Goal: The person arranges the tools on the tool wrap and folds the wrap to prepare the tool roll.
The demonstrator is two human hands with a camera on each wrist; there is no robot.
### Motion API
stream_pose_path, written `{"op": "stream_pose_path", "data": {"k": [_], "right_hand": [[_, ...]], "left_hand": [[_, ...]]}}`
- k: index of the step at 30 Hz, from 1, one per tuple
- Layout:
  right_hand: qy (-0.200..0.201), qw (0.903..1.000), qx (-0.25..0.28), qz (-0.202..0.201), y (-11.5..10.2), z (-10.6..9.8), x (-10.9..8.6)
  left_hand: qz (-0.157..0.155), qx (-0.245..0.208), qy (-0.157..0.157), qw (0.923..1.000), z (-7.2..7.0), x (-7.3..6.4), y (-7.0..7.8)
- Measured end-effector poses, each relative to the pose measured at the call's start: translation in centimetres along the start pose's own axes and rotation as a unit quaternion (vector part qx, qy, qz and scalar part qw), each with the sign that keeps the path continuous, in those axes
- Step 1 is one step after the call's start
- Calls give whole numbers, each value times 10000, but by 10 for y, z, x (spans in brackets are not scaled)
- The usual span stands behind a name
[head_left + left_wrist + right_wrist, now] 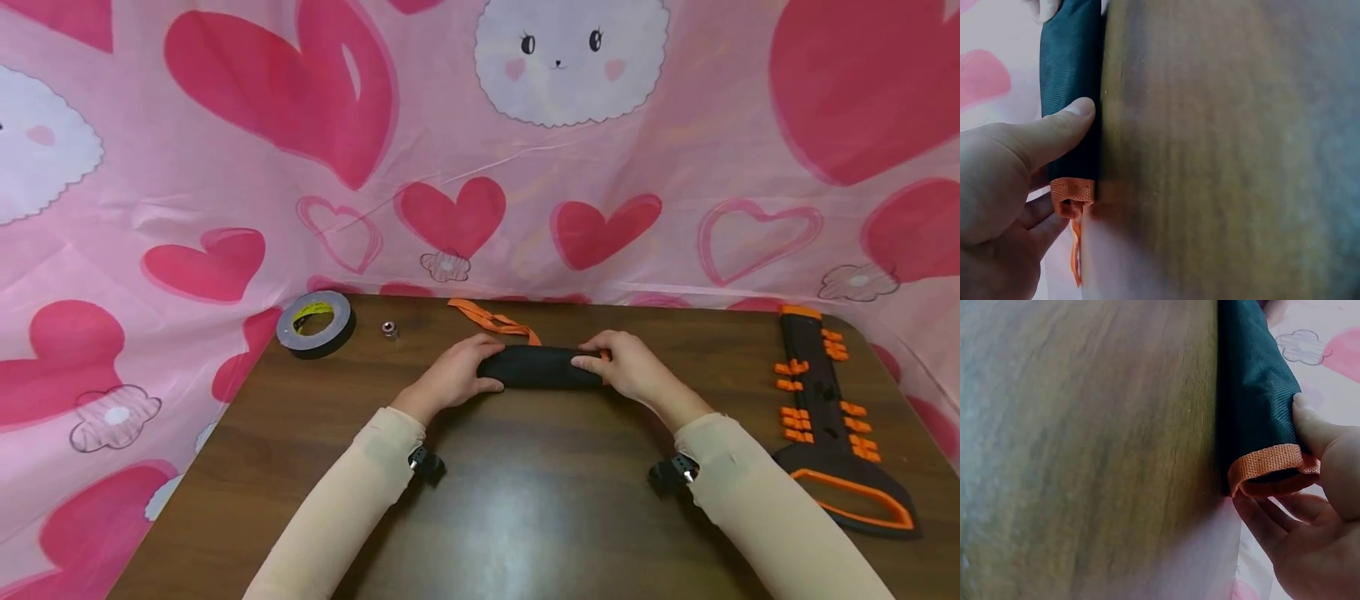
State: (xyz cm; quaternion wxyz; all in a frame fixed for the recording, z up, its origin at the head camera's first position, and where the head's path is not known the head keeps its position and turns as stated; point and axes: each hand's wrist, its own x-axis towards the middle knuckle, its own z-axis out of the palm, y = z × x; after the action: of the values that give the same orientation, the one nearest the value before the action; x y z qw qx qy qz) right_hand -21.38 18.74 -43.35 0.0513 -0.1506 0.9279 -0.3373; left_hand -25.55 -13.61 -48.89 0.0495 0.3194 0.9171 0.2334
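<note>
A rolled-up black fabric roll [540, 368] with orange edging lies crosswise on the brown wood-grain table. My left hand [452, 377] grips its left end, the thumb across the near side in the left wrist view. At the other end my right hand [632, 365] holds the roll, its fingers under the orange-edged opening [1269, 461] and thumb along the fabric. An orange strap [495, 320] trails behind the roll toward the back of the table. Part of the roll's far side is hidden by the fingers.
A roll of grey tape [339, 333] lies at the back left, beside a small metal socket [389, 330]. Along the right stands a black rail holder [816, 387] with orange clips and an orange-lined handle. Pink heart-print cloth [450, 108] hangs behind the table.
</note>
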Motion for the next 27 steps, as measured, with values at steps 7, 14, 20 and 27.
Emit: {"op": "stream_pose_path", "data": {"k": [7, 14, 20, 27], "right_hand": [[-295, 9995, 68, 47, 3, -4, -2], [-382, 9990, 210, 67, 9, -4, 0], [-292, 9992, 259, -71, 11, -4, 4], [-405, 9980, 439, 186, 9, -5, 8]], "left_hand": [[-44, 94, -181, 9998, -8, 1, 9], [-85, -128, -93, 9998, -17, -1, 20], [-94, -139, 54, 9998, -23, -4, 30], [-372, -89, -125, 9992, -38, -3, 51]]}}
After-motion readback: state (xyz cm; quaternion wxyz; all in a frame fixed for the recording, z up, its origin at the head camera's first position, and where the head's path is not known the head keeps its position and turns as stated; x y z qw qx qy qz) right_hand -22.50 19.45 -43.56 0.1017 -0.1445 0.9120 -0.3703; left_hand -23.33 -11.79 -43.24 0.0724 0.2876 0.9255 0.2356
